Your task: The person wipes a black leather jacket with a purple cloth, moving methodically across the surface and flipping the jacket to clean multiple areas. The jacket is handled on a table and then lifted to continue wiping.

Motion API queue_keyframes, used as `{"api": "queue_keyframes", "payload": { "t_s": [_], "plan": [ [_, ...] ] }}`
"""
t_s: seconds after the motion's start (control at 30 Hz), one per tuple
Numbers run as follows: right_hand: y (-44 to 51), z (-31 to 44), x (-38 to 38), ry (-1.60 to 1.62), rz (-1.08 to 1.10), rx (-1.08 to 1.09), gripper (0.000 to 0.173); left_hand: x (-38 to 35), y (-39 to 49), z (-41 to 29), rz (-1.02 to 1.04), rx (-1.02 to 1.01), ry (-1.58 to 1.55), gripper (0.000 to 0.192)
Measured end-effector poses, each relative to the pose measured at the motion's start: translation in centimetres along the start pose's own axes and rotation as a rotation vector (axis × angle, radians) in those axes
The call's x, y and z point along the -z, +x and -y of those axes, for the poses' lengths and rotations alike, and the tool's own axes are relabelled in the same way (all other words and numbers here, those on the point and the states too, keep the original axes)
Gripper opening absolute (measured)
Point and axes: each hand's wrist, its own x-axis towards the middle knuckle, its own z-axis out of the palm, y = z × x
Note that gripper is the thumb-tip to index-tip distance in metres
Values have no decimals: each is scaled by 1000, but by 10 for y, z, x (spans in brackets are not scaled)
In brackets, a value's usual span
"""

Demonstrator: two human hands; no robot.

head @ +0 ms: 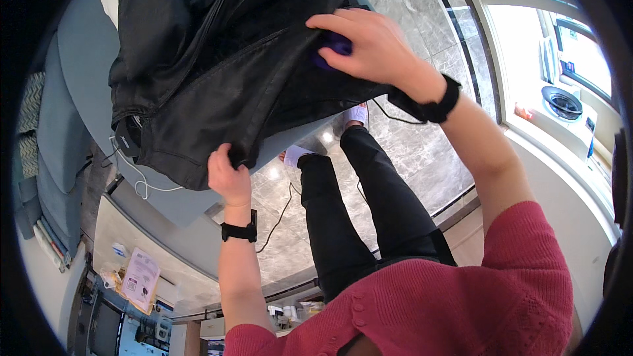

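Note:
A black jacket [212, 84], leather-like with stitched seams, lies spread over a blue-grey padded surface [188, 205]. Its collar with a label [127, 138] faces left. At the near end of the jacket's front edge, my left hand [228, 175] pinches the material between thumb and fingers. Farther up that edge, my right hand [368, 44] curls around a small purple item [339, 44], with its index fingertip touching the jacket. Most of the purple item is hidden by the hand, so its kind is unclear.
A white cable [144, 183] runs along the padded surface near the collar. A black cord [279, 222] trails over the marble-look floor tiles [395, 158] beside my feet. At lower left, a counter [118, 222] bears a printed sheet [140, 277]. A washing machine [568, 118] stands beyond the doorway at right.

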Motion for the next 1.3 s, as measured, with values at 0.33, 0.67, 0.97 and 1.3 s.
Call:
{"api": "queue_keyframes", "payload": {
  "t_s": [0.33, 0.67, 0.97, 1.3],
  "plan": [
    [-135, -20, -49, 126, 185, -650, 48, -18, -17, -20, 374, -377, -121, 35],
    [-121, 12, -9, -30, 252, -727, 44, -55, 15, -42, 466, -284, 96, 83],
    [-69, 83, -135, -61, 297, -136, 36, -84, 9, -35, 648, -262, 378, 74],
    [-82, -17, -124, -292, 241, -42, 22, -89, 8, -30, 630, -201, 290, 93]
  ]
}}
